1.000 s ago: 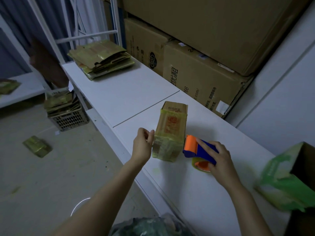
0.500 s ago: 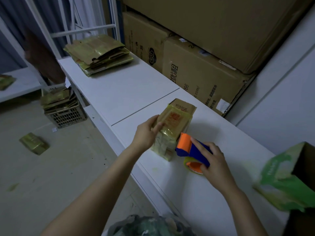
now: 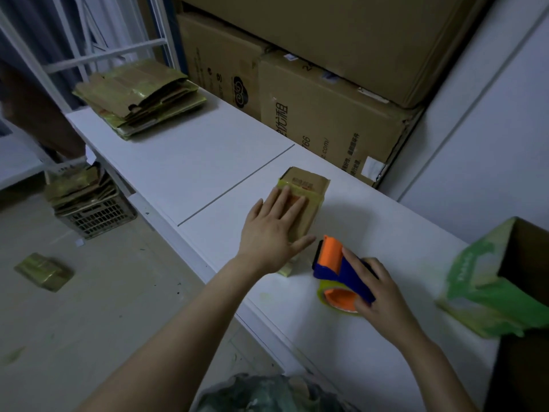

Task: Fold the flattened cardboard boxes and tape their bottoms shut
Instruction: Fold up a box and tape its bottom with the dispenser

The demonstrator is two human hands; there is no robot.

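A small folded cardboard box (image 3: 309, 191), brown with yellow-green tape, stands on the white table (image 3: 193, 162). My left hand (image 3: 274, 228) lies flat on its top face with straight fingers, pressing it. To the right, my right hand (image 3: 377, 295) grips a blue and orange tape dispenser (image 3: 335, 266) that rests on the table beside the box. A stack of flattened cardboard boxes (image 3: 139, 96) lies at the table's far left end.
Large brown cartons (image 3: 326, 108) are stacked against the wall behind the table. An open box with green print (image 3: 505, 281) sits at the right. On the floor stand a crate of flattened boxes (image 3: 89, 203) and one loose box (image 3: 43, 272).
The left hand moved from the box's side onto its top and now lies flat there. The dispenser came away from the box and settled on the table to the right.
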